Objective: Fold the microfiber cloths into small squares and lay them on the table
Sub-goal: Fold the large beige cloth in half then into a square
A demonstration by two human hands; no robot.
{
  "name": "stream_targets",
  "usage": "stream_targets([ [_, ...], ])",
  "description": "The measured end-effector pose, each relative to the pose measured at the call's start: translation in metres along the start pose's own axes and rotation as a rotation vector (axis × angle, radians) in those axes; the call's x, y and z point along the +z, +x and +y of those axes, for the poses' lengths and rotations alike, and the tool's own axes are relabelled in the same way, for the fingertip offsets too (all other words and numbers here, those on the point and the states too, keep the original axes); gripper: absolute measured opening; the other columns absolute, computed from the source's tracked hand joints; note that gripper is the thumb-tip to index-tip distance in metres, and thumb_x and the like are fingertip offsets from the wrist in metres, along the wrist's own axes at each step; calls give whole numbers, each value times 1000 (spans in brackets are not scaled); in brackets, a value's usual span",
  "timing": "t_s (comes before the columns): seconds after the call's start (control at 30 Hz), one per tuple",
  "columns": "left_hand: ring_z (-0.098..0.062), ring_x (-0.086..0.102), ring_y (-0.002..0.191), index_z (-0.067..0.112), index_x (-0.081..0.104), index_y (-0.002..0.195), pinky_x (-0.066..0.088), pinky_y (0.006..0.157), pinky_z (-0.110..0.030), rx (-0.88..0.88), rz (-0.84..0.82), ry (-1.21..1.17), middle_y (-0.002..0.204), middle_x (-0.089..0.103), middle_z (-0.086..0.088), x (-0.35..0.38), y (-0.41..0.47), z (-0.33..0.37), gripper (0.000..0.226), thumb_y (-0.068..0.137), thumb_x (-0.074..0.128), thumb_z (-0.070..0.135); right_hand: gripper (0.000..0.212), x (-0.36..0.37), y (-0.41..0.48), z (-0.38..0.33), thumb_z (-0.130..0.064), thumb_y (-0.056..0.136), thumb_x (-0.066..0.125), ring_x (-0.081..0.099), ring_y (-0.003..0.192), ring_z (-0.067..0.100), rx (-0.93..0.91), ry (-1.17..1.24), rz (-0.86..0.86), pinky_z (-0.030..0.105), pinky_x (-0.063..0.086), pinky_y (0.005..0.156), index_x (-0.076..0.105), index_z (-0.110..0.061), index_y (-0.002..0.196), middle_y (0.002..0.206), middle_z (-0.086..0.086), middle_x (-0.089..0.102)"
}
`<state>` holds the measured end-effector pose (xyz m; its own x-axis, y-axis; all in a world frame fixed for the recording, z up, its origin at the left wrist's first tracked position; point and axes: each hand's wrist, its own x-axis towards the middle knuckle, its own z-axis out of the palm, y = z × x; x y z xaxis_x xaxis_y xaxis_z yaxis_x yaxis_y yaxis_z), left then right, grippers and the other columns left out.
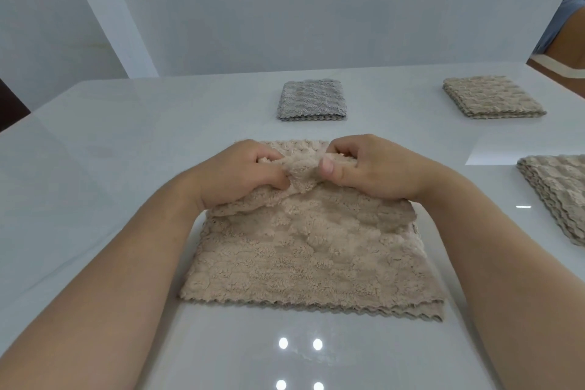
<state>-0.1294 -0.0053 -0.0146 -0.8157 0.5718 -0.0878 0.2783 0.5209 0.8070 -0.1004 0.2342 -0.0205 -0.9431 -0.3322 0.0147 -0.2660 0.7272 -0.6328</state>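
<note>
White glossy table (95, 168), beige cloth (310, 250) at its near centre.
Left hand (240, 174) and right hand (370, 168) both pinch the cloth's bunched far edge; folded grey cloth (311, 100) lies beyond.

Pretty bare room honestly. Glossy white bench (95, 142) takes up most of the view, shiny enough to throw back four round ceiling light reflections (299, 364) near the front edge. Behind it a plain pale grey wall (316, 9) with a lighter slanted band (104, 9) running down the left. Something dark brown (11, 104) pokes in at the far left edge, can't tell what.
</note>
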Motion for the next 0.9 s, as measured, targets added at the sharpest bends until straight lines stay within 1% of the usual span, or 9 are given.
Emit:
stream_targets([
  [0.1,-28,72,101,12,77,104,53,94,-45,12,-40,-172,106,77,-8,0,-2,-2,47,68,69,40,65,-8,-7,-6,-85,64,65,60,58,3,44,-26,-169,24,45,62,67,-22,82,64,-12,66],
  [0.2,-29,71,108,11,74,110,54,95,-43,28,-87,-265,115,75,-9,2,-4,-1,37,77,71,27,46,-9,-9,-5,-62,60,83,51,47,-7,90,2,-323,11,36,54,58,-25,71,49,-24,55],
  [0.27,-23,71,109,15,73,112,54,91,-33,62,-108,-276,116,75,-3,2,-5,0,29,84,67,16,39,-9,-11,-4,-48,67,89,62,59,-1,60,73,-352,17,45,65,67,-18,80,64,-19,67],
  [0.37,-17,71,107,16,70,115,54,87,-24,94,-142,-321,113,76,1,3,-8,1,32,84,66,9,33,-10,-14,-4,-14,80,84,74,98,10,23,298,-375,23,55,90,73,-16,110,104,-6,79],
  [0.5,-27,71,108,9,67,121,56,89,-34,99,-149,-301,117,74,-10,0,-8,-1,47,76,80,10,44,-6,-10,5,13,80,73,72,109,30,-1,535,-346,40,58,94,66,-2,120,117,15,74],
  [0.57,-28,70,110,12,66,123,56,92,-36,84,-126,-251,117,74,-10,-1,-8,-1,57,71,89,18,46,-4,-7,10,18,80,70,69,113,35,19,601,-302,47,56,99,64,3,123,121,20,72],
  [0.67,-18,72,102,10,66,119,55,86,-26,86,-65,-218,110,76,-5,0,-8,3,53,70,87,10,44,-3,-3,13,16,79,71,70,111,36,34,631,-239,52,54,101,66,3,120,118,19,73],
  [0.83,-19,70,87,19,64,108,58,77,-36,71,48,-80,95,73,-9,-4,-6,1,57,60,95,17,43,-7,-1,12,11,77,77,72,106,29,37,547,-51,47,56,98,68,-3,117,112,14,76],
  [0.9,-8,69,86,27,65,106,55,78,-27,78,176,48,94,73,9,-5,-3,-2,60,56,99,20,38,-11,0,14,2,74,84,74,95,22,64,502,42,41,58,90,70,-6,109,101,8,77],
])
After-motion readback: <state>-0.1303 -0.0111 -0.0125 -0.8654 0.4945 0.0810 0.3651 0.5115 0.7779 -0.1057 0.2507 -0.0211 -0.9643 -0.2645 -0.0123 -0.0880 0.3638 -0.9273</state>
